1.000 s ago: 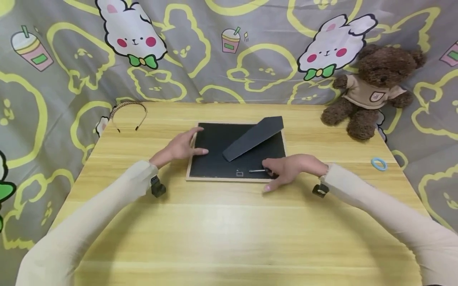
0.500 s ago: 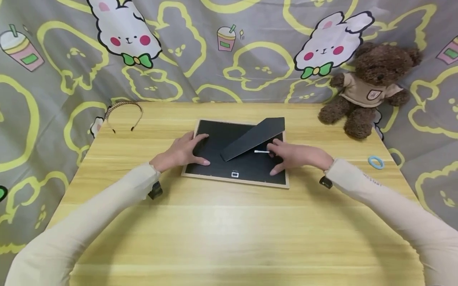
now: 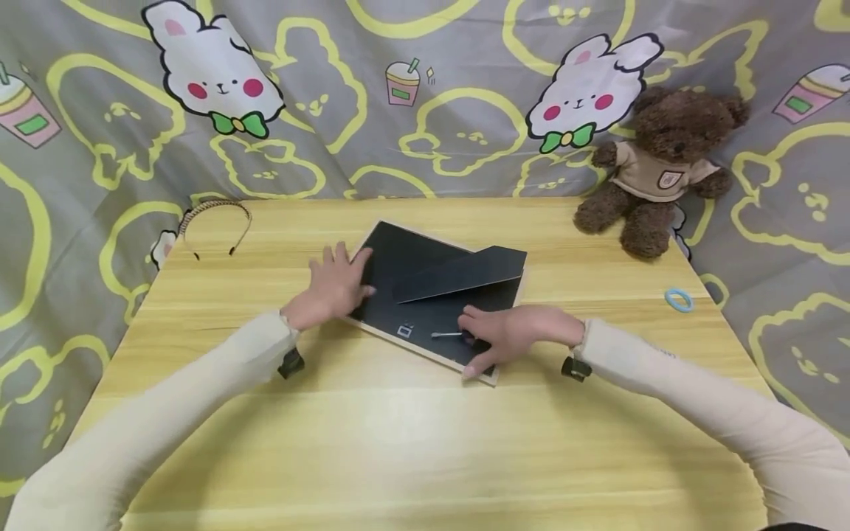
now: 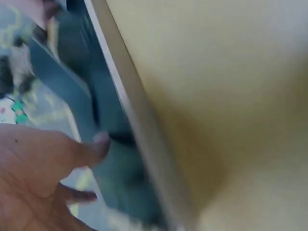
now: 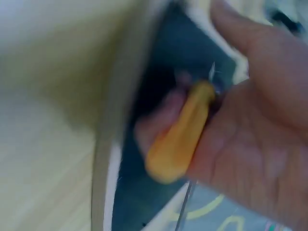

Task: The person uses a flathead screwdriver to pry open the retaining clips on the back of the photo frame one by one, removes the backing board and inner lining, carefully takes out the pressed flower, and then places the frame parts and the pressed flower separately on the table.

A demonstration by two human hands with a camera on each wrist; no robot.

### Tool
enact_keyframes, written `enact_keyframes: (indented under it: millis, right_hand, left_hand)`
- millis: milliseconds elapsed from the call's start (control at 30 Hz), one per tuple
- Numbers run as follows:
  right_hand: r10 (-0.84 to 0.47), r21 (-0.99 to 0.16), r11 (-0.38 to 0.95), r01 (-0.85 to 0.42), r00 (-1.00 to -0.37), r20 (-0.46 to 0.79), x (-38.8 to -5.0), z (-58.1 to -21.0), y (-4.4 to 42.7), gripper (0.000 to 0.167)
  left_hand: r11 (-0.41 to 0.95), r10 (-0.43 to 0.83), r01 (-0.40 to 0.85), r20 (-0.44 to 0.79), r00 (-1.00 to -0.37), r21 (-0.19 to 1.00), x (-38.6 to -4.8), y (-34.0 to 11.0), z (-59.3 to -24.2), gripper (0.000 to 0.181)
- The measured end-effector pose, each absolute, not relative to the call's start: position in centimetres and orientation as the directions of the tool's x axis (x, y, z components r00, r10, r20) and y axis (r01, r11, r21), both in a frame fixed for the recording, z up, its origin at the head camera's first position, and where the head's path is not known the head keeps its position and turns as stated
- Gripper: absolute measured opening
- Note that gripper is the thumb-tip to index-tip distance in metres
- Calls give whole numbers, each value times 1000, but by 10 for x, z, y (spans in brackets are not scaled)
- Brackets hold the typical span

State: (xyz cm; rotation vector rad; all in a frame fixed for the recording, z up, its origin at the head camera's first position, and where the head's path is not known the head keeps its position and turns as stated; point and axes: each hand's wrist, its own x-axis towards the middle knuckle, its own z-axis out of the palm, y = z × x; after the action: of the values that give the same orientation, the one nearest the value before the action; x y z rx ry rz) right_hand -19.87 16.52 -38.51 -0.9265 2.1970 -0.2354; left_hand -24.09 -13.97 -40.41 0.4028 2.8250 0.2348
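A picture frame point(image 3: 415, 249) lies back up on the table, its black backing showing and its thin pale wood edge set at a slant. Across the backing a black easel stand point(image 3: 468, 274) sticks up at an angle, and a small metal hanger point(image 3: 404, 331) sits near the front edge. My left hand point(image 3: 335, 286) touches the frame's left side, fingers spread. My right hand point(image 3: 501, 332) holds a screwdriver over the front right part; its metal shaft point(image 3: 446, 335) points left. In the right wrist view the orange handle point(image 5: 180, 137) lies within the curled fingers, blurred.
On the wooden table point(image 3: 398, 457) a headband point(image 3: 215, 205) lies at the back left. A brown teddy bear point(image 3: 664, 166) sits at the back right, and a light blue ring point(image 3: 679, 299) lies in front of it. A patterned curtain point(image 3: 372, 110) hangs behind.
The frame has turned clockwise, its right end swinging toward the front. My right hand went back over the backing, then came forward and left with the screwdriver. My left hand stays at the left side.
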Motion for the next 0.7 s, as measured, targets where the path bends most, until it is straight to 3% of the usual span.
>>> enact_keyframes:
  millis: [67, 133, 200, 300, 433, 700]
  right_hand:
    - [-752, -492, 658, -570, -463, -470, -208, -378, 165, 55]
    - [-788, -507, 614, -605, -503, -355, -224, -369, 169, 48]
    - [-744, -465, 662, -588, -590, -313, -244, -359, 178, 59]
    - [-614, -376, 787, -488, -674, -411, -275, -357, 194, 88]
    - [-511, -307, 859, -410, -639, -575, -302, -377, 211, 107]
    - [-545, -302, 836, -458, -637, -545, -287, -397, 209, 111]
  left_hand:
    - [947, 295, 240, -282, -913, 214, -227, -133, -409, 83]
    - [944, 303, 236, -319, -898, 231, -216, -128, -414, 89]
    - [939, 323, 259, -320, -891, 228, -212, -125, -417, 92]
    - [929, 351, 285, -313, -883, 238, -211, -127, -420, 97]
    - [908, 401, 330, -316, -860, 257, -218, -128, -422, 98]
    - [882, 452, 394, -233, -861, 257, -246, -144, -422, 84]
